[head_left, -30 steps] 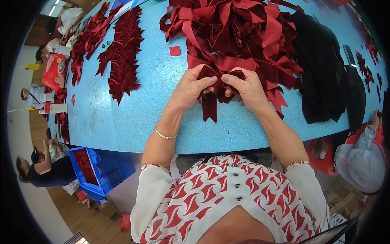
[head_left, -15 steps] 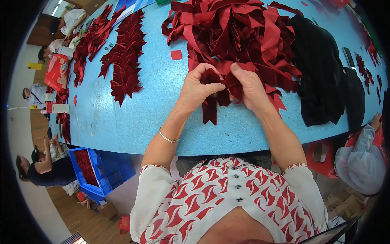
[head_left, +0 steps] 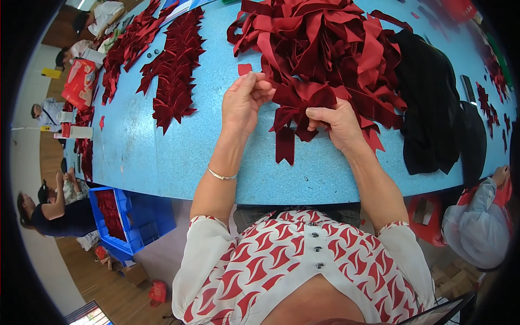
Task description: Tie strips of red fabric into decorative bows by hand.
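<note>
My right hand [head_left: 340,120] pinches a dark red velvet ribbon bow [head_left: 303,103] between thumb and fingers, near its middle. The bow's loops spread up and to the left, and a notched tail [head_left: 285,146] hangs over the table. To the left of the bow, apart from it, is my left hand [head_left: 244,100]; its thumb and forefinger press together and the other fingers curl. Whether a thin thread is in that pinch is too small to see. A small red scrap [head_left: 245,69] lies just beyond its fingertips. Behind the bow rises a large heap of red ribbon [head_left: 319,43].
On the blue table [head_left: 216,173], rows of finished bows [head_left: 176,76] lie to the left. Black cloth [head_left: 428,103] lies at the right. A blue crate [head_left: 130,216] with red pieces stands below the table's left edge. Other people sit at the left and right.
My left hand has come off the bow and moved up and left. The bow's loops now show spread open, still in my right hand. The view has shifted slightly.
</note>
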Action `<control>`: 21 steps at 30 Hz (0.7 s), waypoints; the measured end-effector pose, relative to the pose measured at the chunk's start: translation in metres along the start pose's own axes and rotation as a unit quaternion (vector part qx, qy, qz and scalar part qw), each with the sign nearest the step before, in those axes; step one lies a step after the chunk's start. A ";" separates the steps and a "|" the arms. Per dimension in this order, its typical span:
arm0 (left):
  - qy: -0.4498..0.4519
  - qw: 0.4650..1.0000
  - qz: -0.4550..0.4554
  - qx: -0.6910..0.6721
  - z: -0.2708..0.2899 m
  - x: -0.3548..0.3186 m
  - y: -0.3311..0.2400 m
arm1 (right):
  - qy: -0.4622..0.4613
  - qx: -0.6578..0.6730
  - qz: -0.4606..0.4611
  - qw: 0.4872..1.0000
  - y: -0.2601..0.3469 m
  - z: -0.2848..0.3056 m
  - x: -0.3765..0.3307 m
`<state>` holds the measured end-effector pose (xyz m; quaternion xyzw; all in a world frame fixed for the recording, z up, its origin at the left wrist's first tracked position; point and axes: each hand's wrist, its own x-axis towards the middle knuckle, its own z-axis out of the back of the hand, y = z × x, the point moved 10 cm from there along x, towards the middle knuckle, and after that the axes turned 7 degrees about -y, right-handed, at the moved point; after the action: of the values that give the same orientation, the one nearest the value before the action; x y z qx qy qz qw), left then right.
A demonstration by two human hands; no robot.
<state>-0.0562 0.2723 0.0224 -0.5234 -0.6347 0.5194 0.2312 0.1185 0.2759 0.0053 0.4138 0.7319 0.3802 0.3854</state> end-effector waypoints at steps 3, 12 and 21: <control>0.013 1.000 0.017 0.017 0.003 -0.006 -0.003 | -0.011 0.002 0.004 1.000 -0.001 -0.002 -0.002; 0.139 0.982 0.027 0.122 -0.029 -0.032 0.004 | 0.017 -0.009 0.001 1.000 0.007 -0.014 -0.007; 0.129 0.984 0.095 0.080 -0.034 -0.034 0.019 | 0.018 -0.025 -0.005 1.000 0.005 -0.009 -0.006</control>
<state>-0.0076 0.2538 0.0257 -0.6238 -0.5035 0.5162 0.3014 0.1147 0.2709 0.0150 0.3932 0.7310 0.4037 0.3848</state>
